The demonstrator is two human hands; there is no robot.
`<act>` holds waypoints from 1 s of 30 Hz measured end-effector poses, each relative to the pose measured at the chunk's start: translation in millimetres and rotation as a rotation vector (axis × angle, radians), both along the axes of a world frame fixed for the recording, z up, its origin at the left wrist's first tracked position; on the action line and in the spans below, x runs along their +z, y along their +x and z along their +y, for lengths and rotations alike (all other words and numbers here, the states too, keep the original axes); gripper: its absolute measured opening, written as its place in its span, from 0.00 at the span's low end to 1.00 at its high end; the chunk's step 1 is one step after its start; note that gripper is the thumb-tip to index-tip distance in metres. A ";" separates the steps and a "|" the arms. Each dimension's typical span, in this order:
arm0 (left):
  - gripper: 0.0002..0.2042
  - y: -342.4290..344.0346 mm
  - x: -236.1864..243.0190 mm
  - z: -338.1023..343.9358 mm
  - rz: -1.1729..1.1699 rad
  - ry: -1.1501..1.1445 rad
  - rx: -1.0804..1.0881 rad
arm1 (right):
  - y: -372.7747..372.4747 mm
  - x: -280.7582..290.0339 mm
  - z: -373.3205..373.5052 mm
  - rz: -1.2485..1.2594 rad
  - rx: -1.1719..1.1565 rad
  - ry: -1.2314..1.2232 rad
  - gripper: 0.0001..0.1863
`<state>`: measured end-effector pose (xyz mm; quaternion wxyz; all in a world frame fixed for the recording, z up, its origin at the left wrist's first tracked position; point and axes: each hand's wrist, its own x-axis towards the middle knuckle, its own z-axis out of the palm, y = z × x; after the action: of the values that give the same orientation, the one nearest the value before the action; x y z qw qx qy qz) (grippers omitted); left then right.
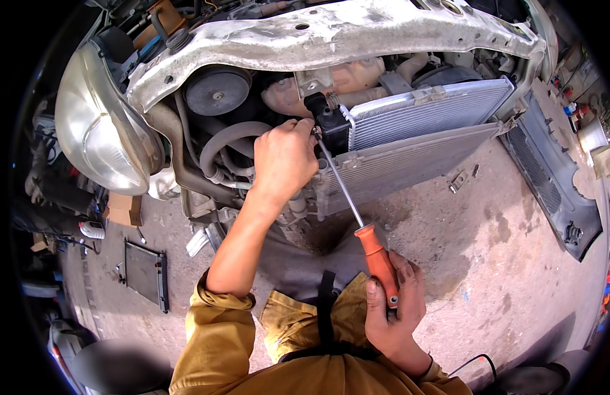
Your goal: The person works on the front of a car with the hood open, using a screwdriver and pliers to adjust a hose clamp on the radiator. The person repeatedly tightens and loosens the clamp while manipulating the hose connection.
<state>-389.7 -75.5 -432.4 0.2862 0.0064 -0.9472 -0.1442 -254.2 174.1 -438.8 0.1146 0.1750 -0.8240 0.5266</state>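
At the car's open front, a radiator [431, 108] with a black end tank [334, 124] sits behind a grey finned condenser [417, 168]. My left hand [285, 155] is at that tank, fingers curled beside the tip of a long screwdriver [378, 266]; what they pinch is hidden. My right hand [396, 309] grips the orange handle, with the shaft pointing up and left toward my left fingertips. A curved grey hose [222, 141] lies left of my left hand.
A white metal crossmember [338, 36] spans above, with a headlight [104, 128] at left. On the floor lie a cardboard box [126, 209], a detached radiator [143, 276] and a white jug [92, 229]. A long dark plastic panel [548, 178] lies at right.
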 end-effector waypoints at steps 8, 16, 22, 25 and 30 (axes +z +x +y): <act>0.10 -0.9 -1.1 2.7 -0.020 -0.001 0.021 | -8.4 13.0 8.8 -0.961 0.169 -0.976 0.26; 0.10 -0.2 0.5 1.0 -0.019 0.000 0.029 | -7.6 5.0 2.8 0.238 0.132 0.339 0.33; 0.09 2.0 -2.8 -4.4 -0.023 0.024 0.021 | 1.0 16.7 -0.7 -1.072 0.204 -0.909 0.22; 0.09 -4.2 1.2 -3.6 -0.036 -0.047 0.014 | -1.4 2.3 4.5 -1.370 0.431 -1.462 0.24; 0.13 -7.9 11.9 15.1 -0.073 0.034 0.005 | -0.2 14.9 9.3 -0.392 0.216 -0.188 0.30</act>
<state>-397.6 -60.4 -420.4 0.2515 0.0189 -0.9545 -0.1592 -254.4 183.4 -423.9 -0.0890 0.1451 -0.7542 0.6342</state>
